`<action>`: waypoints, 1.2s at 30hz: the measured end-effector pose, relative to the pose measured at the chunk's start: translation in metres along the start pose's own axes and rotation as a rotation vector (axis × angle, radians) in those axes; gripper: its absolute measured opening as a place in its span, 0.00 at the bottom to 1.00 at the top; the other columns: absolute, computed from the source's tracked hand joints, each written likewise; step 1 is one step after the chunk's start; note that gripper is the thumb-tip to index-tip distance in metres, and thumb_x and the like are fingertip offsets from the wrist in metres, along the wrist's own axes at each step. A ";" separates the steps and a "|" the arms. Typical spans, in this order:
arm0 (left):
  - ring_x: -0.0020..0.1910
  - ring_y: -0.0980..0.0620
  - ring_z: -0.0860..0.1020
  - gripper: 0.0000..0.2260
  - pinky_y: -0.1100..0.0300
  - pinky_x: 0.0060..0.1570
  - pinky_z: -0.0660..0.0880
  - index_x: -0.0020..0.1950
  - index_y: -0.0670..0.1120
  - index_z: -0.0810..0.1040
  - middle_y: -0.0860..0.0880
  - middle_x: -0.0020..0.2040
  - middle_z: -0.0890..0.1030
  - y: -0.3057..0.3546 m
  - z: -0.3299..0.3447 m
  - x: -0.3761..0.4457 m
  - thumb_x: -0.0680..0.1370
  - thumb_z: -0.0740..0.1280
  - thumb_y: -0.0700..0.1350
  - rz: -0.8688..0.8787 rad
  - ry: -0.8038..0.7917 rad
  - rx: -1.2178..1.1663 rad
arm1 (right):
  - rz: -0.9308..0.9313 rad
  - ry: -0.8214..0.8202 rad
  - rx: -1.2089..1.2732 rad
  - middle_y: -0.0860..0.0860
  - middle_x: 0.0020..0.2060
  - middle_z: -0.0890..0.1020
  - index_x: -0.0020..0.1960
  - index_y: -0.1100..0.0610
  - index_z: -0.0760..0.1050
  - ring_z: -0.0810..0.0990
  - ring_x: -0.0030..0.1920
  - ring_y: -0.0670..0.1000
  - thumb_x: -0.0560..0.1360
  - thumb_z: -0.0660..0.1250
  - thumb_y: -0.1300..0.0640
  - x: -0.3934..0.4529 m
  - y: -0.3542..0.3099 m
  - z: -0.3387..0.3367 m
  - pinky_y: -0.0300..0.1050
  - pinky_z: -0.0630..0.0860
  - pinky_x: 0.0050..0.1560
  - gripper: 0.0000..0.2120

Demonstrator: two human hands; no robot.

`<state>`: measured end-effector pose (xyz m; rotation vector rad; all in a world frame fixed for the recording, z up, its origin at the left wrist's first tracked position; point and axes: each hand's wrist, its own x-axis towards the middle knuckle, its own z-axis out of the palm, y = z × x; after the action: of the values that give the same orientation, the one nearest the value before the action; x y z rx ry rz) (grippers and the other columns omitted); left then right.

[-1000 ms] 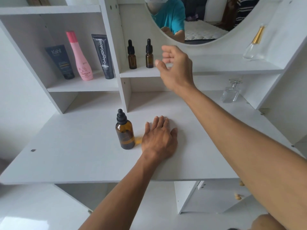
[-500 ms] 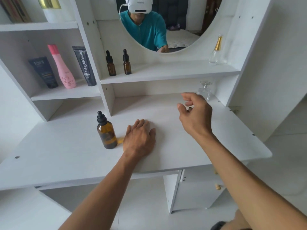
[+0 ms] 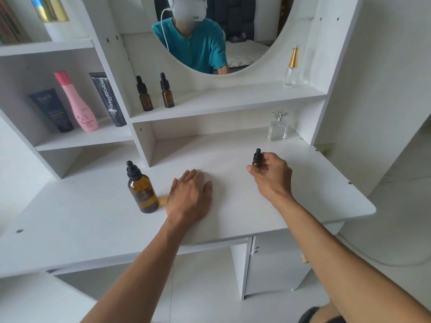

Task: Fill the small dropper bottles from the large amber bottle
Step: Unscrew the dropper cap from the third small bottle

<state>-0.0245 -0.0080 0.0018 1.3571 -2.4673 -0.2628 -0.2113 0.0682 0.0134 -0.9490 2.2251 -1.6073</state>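
The right hand (image 3: 271, 176) pinches one small dropper bottle (image 3: 257, 159) upright in its fingers (image 3: 253, 170), low over the counter (image 3: 233, 217). The large amber bottle (image 3: 141, 190) stands upright well to its left, just beside the left hand (image 3: 190, 197), which lies flat with fingers released. Bare counter separates the hands; two more small dropper bottles (image 3: 155, 94) wait on the shelf (image 3: 233, 101).

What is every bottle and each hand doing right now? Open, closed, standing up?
Big amber bottle: upright on the desk, cap on.
Small bottle: cap on, gripped by the right hand.
Two shelf dropper bottles: upright, capped.
Left hand: flat on the desk, holding nothing.
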 end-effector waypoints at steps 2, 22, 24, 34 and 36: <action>0.74 0.49 0.62 0.20 0.51 0.73 0.54 0.70 0.45 0.71 0.49 0.73 0.69 0.000 0.000 0.000 0.83 0.53 0.54 -0.002 -0.001 -0.004 | -0.008 0.014 -0.015 0.50 0.39 0.82 0.52 0.58 0.81 0.85 0.45 0.55 0.72 0.73 0.62 0.002 0.000 0.002 0.41 0.77 0.47 0.09; 0.63 0.52 0.75 0.27 0.62 0.56 0.69 0.69 0.49 0.73 0.52 0.63 0.79 -0.015 -0.008 -0.014 0.72 0.72 0.54 -0.064 0.056 -0.399 | -0.271 -0.309 0.003 0.45 0.41 0.85 0.50 0.53 0.79 0.84 0.43 0.43 0.69 0.77 0.59 -0.046 -0.050 0.042 0.37 0.80 0.48 0.12; 0.59 0.55 0.76 0.25 0.66 0.51 0.68 0.66 0.50 0.75 0.54 0.60 0.81 -0.018 -0.008 -0.017 0.71 0.74 0.56 -0.063 0.074 -0.434 | -0.270 -0.332 -0.023 0.47 0.41 0.85 0.51 0.54 0.80 0.84 0.44 0.44 0.69 0.77 0.58 -0.049 -0.049 0.046 0.41 0.80 0.49 0.12; 0.49 0.56 0.79 0.16 0.76 0.40 0.67 0.58 0.49 0.81 0.54 0.51 0.84 -0.018 -0.012 -0.026 0.72 0.73 0.50 -0.044 0.125 -0.503 | -0.248 -0.382 -0.132 0.48 0.44 0.85 0.50 0.51 0.81 0.82 0.48 0.47 0.69 0.79 0.53 -0.056 -0.041 0.051 0.40 0.75 0.47 0.12; 0.48 0.56 0.78 0.16 0.77 0.39 0.67 0.58 0.49 0.81 0.53 0.51 0.84 -0.018 -0.011 -0.026 0.72 0.73 0.50 -0.036 0.126 -0.495 | -0.245 -0.390 -0.135 0.48 0.44 0.85 0.51 0.51 0.82 0.82 0.48 0.47 0.69 0.79 0.53 -0.056 -0.041 0.051 0.40 0.74 0.47 0.13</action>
<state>0.0069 0.0041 0.0020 1.1606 -2.0852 -0.7175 -0.1263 0.0570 0.0222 -1.4788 2.0232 -1.2321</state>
